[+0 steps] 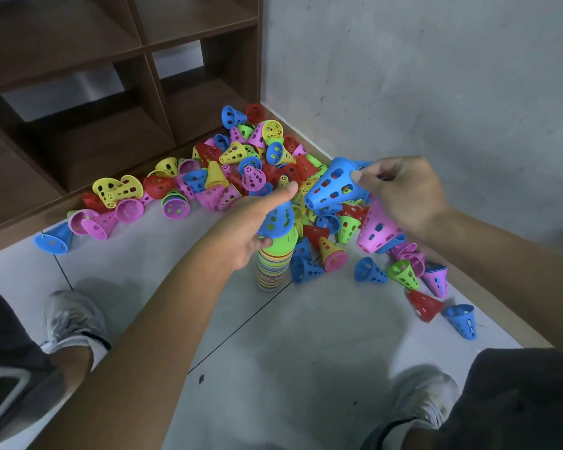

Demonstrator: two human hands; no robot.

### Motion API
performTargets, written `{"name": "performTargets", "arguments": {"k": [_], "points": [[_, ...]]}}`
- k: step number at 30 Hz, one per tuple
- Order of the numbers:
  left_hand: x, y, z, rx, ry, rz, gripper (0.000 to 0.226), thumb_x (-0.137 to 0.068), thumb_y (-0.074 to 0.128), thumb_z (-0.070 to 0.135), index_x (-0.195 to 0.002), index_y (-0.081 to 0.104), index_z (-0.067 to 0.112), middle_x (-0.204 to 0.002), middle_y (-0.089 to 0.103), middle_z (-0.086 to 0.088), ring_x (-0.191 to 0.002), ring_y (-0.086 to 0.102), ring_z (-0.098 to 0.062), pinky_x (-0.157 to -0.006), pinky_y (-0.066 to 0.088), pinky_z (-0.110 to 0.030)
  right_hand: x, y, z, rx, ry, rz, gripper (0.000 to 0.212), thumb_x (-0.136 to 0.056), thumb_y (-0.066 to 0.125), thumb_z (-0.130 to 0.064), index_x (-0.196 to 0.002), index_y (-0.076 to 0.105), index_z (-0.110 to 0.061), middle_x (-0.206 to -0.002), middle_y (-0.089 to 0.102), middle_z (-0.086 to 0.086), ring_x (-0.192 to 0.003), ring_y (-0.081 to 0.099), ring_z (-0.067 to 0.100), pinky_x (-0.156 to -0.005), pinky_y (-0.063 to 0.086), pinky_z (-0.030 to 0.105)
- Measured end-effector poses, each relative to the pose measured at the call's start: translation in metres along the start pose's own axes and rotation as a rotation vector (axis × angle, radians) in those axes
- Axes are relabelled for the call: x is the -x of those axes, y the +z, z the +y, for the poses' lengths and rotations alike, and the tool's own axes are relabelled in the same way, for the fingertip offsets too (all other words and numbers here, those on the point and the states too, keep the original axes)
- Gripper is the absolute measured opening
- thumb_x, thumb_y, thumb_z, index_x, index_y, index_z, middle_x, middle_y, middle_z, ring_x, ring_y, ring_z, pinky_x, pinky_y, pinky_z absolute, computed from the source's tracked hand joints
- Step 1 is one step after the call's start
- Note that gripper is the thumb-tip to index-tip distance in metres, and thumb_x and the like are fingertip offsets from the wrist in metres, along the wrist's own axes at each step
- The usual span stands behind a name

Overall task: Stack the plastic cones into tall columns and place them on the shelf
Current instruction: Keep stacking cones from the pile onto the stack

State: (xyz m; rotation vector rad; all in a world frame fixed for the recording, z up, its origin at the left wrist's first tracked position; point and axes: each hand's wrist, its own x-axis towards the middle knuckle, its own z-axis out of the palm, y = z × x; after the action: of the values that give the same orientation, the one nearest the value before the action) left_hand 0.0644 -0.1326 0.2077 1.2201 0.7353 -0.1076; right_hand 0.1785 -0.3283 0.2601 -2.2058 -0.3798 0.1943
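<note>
A tall striped column of stacked cones (273,266) stands on the floor tile, topped by a blue cone (278,220). My left hand (252,224) grips the column's top, thumb stretched out over the blue cone. My right hand (400,193) pinches the narrow end of a second blue cone (333,186), held on its side just right of the column, above the pile. A heap of loose cones (241,164) in red, yellow, pink, green and blue lies against the wall corner. The brown wooden shelf (150,92) stands behind it at the upper left.
Stray cones lie apart from the heap: a blue one (54,240) at the left, a red one (423,305) and a blue one (462,319) at the right by the wall. My two shoes (74,319) (426,397) stand on the tile near the bottom of the view.
</note>
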Motion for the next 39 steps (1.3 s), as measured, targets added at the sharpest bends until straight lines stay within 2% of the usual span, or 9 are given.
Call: {"name": "performTargets", "arguments": {"k": [5, 9, 12, 15, 22, 27, 32, 35, 39], "points": [[-0.011, 0.002, -0.02, -0.288, 0.085, 0.039, 0.096, -0.043, 0.068, 0.088, -0.114, 0.072, 0.024, -0.114, 0.074, 0.002, -0.111, 0.065, -0.018, -0.082, 0.05, -0.036, 0.001, 0.002, -0.002, 0.01, -0.005, -0.011, 0.019, -0.092, 0.074, -0.03, -0.083, 0.077, -0.014, -0.068, 0.063, -0.015, -0.047, 0.051, -0.007, -0.048, 0.035, 0.004], [-0.021, -0.003, -0.03, -0.349, 0.109, 0.146, 0.099, -0.043, 0.056, 0.1, -0.105, 0.071, 0.024, -0.113, 0.071, 0.0, -0.108, 0.064, -0.02, -0.1, 0.049, -0.047, 0.003, 0.002, -0.004, -0.007, 0.005, -0.016, 0.02, -0.092, 0.073, -0.029, -0.085, 0.077, -0.011, -0.067, 0.062, -0.011, -0.044, 0.05, -0.005, -0.047, 0.035, 0.006], [-0.018, -0.005, -0.023, -0.316, 0.243, 0.241, 0.06, -0.07, 0.061, 0.079, -0.103, 0.069, 0.029, -0.107, 0.07, 0.005, -0.106, 0.065, -0.017, -0.099, 0.052, -0.044, 0.004, 0.002, -0.006, -0.02, 0.015, -0.019, 0.02, -0.092, 0.073, -0.029, -0.085, 0.077, -0.011, -0.067, 0.061, -0.007, -0.041, 0.047, -0.002, -0.045, 0.034, 0.007], [-0.012, -0.003, -0.013, -0.284, 0.445, 0.24, 0.017, -0.094, 0.067, 0.042, -0.105, 0.068, 0.029, -0.111, 0.068, 0.011, -0.109, 0.063, -0.006, -0.093, 0.051, -0.027, 0.004, 0.004, -0.009, -0.035, 0.026, -0.036, 0.02, -0.092, 0.074, -0.03, -0.083, 0.076, -0.012, -0.069, 0.059, -0.001, -0.039, 0.041, 0.002, -0.044, 0.035, 0.011], [0.007, 0.005, -0.008, -0.38, 0.662, 0.055, 0.03, -0.088, 0.076, 0.037, -0.115, 0.07, 0.024, -0.113, 0.071, 0.014, -0.111, 0.063, 0.003, -0.092, 0.048, -0.013, 0.006, 0.012, -0.013, -0.114, 0.054, -0.06, 0.014, -0.09, 0.075, -0.03, -0.08, 0.077, -0.02, -0.067, 0.062, -0.005, -0.044, 0.046, 0.0, -0.05, 0.042, 0.016], [0.012, 0.005, -0.008, -0.415, 0.736, 0.095, 0.031, -0.083, 0.083, 0.025, -0.112, 0.072, 0.018, -0.104, 0.075, 0.013, -0.097, 0.07, 0.001, -0.085, 0.054, -0.017, 0.008, 0.014, -0.016, -0.168, 0.099, -0.074, 0.009, -0.09, 0.076, -0.028, -0.086, 0.079, -0.02, -0.086, 0.075, 0.0, -0.053, 0.057, -0.002, -0.052, 0.048, 0.015], [0.012, 0.006, -0.01, -0.223, 0.791, 0.245, 0.027, -0.083, 0.082, 0.013, -0.108, 0.074, 0.011, -0.097, 0.077, 0.007, -0.089, 0.075, -0.008, -0.083, 0.06, -0.03, 0.011, 0.016, -0.02, -0.254, 0.157, -0.085, 0.023, -0.092, 0.072, -0.036, -0.09, 0.08, -0.015, -0.09, 0.077, 0.015, -0.067, 0.06, 0.022, -0.053, 0.049, 0.027], [0.008, 0.001, -0.008, -0.162, 0.809, 0.312, 0.029, -0.082, 0.082, 0.012, -0.109, 0.073, 0.008, -0.1, 0.077, 0.001, -0.091, 0.075, -0.014, -0.084, 0.061, -0.036, 0.009, 0.015, -0.02, -0.223, 0.167, -0.064, 0.02, -0.093, 0.071, -0.034, -0.091, 0.08, -0.016, -0.098, 0.074, 0.021, -0.069, 0.057, 0.022, -0.057, 0.049, 0.03], [0.008, -0.006, -0.001, -0.193, 0.861, 0.349, 0.026, -0.083, 0.078, 0.006, -0.107, 0.072, 0.01, -0.101, 0.075, 0.003, -0.093, 0.073, -0.008, -0.085, 0.06, -0.029, 0.009, 0.014, -0.015, -0.149, 0.172, -0.08, 0.012, -0.096, 0.068, -0.023, -0.089, 0.077, -0.019, -0.097, 0.076, 0.007, -0.067, 0.056, 0.017, -0.05, 0.049, 0.025]]}}
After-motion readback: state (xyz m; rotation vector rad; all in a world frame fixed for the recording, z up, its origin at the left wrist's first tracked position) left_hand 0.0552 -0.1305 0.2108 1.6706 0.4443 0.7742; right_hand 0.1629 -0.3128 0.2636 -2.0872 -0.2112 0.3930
